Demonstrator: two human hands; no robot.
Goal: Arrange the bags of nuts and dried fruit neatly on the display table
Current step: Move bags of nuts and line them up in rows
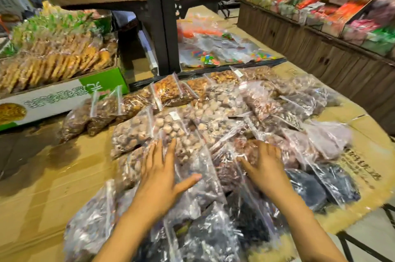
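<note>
A head-worn camera looked down on a display table (49, 178) covered in flattened cardboard, inside a shop. At far left a green and white carton (64, 95) held rows of golden snack packets; its left end was cut off by the frame. Just right of it, clear zip bags of nuts and dried fruit (213, 112) lay heaped across the table's middle, overlapping so that many were partly buried. Brown nuts filled the far bags, pale round pieces the middle ones, and dark, almost black fruit the nearest, whose contents were hard to make out through glare on the plastic.

The left hand (160, 174) lay flat on the pile, fingers spread and thumb out, pressing down on a bag of pale pieces (188, 144) and gripping nothing. The right hand (263, 167) rested on a bag of reddish pieces (241, 144), fingers curled at its top; whether they pinched the plastic could not be told.

Behind stood a black shelf post (162, 26). At far right, sloping shelves of bright packets (333, 5) were blurred beyond reading.
</note>
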